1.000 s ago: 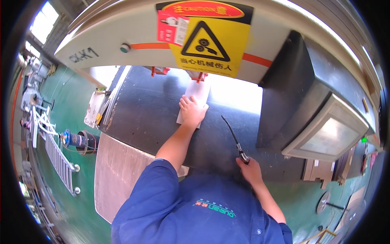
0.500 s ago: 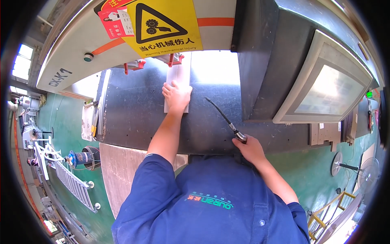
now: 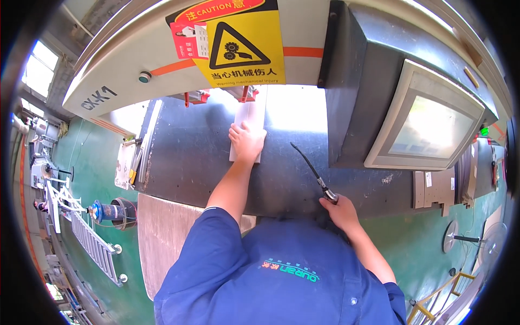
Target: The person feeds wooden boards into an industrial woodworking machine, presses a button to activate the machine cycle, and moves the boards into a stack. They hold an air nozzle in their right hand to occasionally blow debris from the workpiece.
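My left hand (image 3: pixel 247 141) lies across a long pale bar (image 3: pixel 250 115), its fingers bent over the bar. This bar rests on the dark worktable (image 3: pixel 189 146) and runs away from me under the machine's red clamps (image 3: pixel 246 93). In my right hand (image 3: pixel 340 212), near the table's front edge, is an air blow gun (image 3: pixel 324 187) with a long thin black nozzle. Fingers are wrapped round its metal body, which is partly hidden. The nozzle tip points up and left, apart from the bar.
A machine housing (image 3: pixel 146 59) with a yellow warning sign (image 3: pixel 244 51) arches over the table. To the right juts a black cabinet with a screen (image 3: pixel 433 127). Brown panels (image 3: pixel 433 187) stand at the right. A wooden board (image 3: pixel 165 227) is at the near left, beyond it a ladder (image 3: pixel 95 244).
The whole view has shifted, so the machine and table appear lower and further right. My left hand is still on the bar, and my right still holds the blow gun.
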The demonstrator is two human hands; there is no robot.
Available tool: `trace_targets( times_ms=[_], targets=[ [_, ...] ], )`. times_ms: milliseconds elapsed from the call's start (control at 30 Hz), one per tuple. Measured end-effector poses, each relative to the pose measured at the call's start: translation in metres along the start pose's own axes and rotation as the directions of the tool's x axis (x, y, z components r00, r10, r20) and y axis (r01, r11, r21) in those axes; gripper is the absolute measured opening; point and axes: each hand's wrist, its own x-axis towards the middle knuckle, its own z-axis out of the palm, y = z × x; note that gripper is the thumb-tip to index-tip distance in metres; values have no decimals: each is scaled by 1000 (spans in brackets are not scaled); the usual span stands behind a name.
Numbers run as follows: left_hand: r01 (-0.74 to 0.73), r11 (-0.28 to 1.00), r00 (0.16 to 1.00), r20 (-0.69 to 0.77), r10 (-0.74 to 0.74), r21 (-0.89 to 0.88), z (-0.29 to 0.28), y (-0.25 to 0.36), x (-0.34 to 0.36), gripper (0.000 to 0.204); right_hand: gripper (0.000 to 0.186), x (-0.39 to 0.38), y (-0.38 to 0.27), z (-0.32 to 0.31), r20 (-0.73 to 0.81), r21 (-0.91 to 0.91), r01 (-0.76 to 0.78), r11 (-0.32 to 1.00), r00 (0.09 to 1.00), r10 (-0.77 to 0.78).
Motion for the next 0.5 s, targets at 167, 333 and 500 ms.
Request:
trace_targets(
  times_ms=[167,333,500],
  targets=[
    [9,1000,1000,-29,-9,-11,1,2,0,78,44,-5,-5,2,33,6,-84,996,996,83],
    [24,1000,1000,-16,-24,12,-5,8,-1,82,45,-5,-3,8,42,-17,-40,999,998,40],
    [11,1000,999,-47,-10,14,-6,8,-2,81,46,1,-5,7,42,9,-24,1000,999,24]
  ],
)
